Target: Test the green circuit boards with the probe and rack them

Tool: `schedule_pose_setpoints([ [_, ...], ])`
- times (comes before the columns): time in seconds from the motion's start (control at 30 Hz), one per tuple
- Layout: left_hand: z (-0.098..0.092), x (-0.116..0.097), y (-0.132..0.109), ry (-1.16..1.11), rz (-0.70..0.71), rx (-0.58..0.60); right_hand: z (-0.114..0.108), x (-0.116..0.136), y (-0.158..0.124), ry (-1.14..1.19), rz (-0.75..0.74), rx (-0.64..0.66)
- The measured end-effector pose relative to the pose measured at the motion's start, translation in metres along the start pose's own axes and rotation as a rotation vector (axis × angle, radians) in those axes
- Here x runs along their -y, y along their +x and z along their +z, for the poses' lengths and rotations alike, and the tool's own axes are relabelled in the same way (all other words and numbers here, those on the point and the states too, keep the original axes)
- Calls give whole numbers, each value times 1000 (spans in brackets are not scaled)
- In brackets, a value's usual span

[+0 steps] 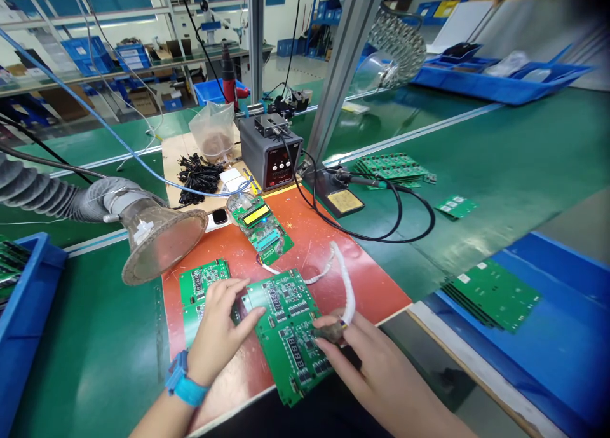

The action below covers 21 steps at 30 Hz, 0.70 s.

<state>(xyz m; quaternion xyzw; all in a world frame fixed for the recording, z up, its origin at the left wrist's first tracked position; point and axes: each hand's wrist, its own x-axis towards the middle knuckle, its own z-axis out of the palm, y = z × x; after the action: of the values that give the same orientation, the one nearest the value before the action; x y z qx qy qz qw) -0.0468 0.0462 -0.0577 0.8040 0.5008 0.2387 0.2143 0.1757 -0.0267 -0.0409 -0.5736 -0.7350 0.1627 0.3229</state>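
Hands [216, 330] [376, 368] press a connector [328, 331] onto circuit board [290, 333].

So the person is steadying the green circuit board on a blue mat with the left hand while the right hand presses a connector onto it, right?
Not quite: the mat is red-orange, not blue, as the head view shows. The rest holds: the left hand steadies the green circuit board while the right hand presses a connector on a white cable onto it.

Our left hand [220, 327] reaches in from the lower left of the frame, palm down, fingers [248, 316] spread and pressed flat, wrist banded in blue. Our right hand [366, 362] enters from the lower right, its fingers pinched together at the tips.
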Motion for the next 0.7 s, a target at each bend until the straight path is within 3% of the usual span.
schedule_pose_setpoints([
  [0.7,1,0,-2,-47,-46,16,0,1,-1,-7,18,9],
])
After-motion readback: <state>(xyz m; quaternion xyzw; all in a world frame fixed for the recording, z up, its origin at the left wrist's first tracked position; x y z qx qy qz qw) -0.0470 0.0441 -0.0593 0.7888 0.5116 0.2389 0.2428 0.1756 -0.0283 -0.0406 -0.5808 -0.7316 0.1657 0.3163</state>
